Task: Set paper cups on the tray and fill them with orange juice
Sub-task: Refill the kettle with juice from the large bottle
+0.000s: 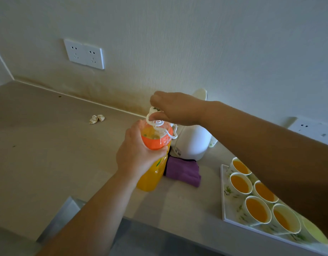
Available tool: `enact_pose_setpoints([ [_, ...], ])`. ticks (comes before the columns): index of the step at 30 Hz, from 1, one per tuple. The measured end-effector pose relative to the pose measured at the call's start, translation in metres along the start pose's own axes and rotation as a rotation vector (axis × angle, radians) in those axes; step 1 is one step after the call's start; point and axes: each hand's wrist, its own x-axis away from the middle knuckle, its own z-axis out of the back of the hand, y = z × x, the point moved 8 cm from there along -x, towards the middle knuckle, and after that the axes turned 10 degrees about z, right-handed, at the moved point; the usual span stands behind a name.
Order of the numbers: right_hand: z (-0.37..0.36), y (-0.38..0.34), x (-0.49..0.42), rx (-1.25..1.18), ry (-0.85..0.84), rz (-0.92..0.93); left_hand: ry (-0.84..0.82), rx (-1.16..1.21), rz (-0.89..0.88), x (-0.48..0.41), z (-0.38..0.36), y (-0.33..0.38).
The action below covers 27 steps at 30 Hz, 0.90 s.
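the orange juice bottle [152, 174] is stood upright near the middle of the counter [48, 145], gripped around its shoulder by the left hand [137, 154]. its white cap [155, 112] is pinched from above by the right hand [176, 108]. filled paper cups [256, 209] are set on the white tray [223, 200] at the counter's front right edge. a purple cloth [183, 172] and a white kettle [192, 143] are seen just beside the bottle.

Left hand [139, 156]: wrapped around the upper body of the orange juice bottle [153, 163], which stood upright on the counter [48, 145].
Right hand [176, 109]: fingers closed on the white cap [155, 112] at the bottle's neck — carry loop hanging below.
Tray [223, 200]: white, at the right — paper cups [256, 210] on it held orange juice.
Behind the bottle: purple cloth [183, 172], white jug [192, 141].
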Motion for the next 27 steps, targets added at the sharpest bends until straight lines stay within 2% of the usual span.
enact_pose_setpoints([
  [4,0.002,-0.002,0.004,-0.103,0.003,-0.018,-0.006,-0.004,0.001,0.001,0.000,-0.001],
  [6,0.006,0.000,0.004,0.052,0.019,-0.080,0.000,-0.006,0.006,0.000,0.000,-0.001],
  [9,0.013,0.002,0.000,0.320,0.028,-0.267,0.005,-0.014,0.005,-0.001,-0.001,-0.001],
  [12,0.009,0.004,-0.006,0.301,0.032,-0.364,0.008,-0.009,0.006,-0.002,0.000,-0.003],
  [18,0.003,0.002,-0.004,0.129,-0.093,-0.170,0.013,-0.013,-0.005,-0.001,0.000,-0.001],
  [22,0.005,-0.002,-0.005,0.117,-0.197,-0.135,0.006,-0.008,-0.004,-0.001,-0.001,-0.001],
  [27,0.004,-0.008,-0.002,0.075,-0.230,-0.024,0.005,-0.012,-0.020,-0.002,-0.001,-0.002],
])
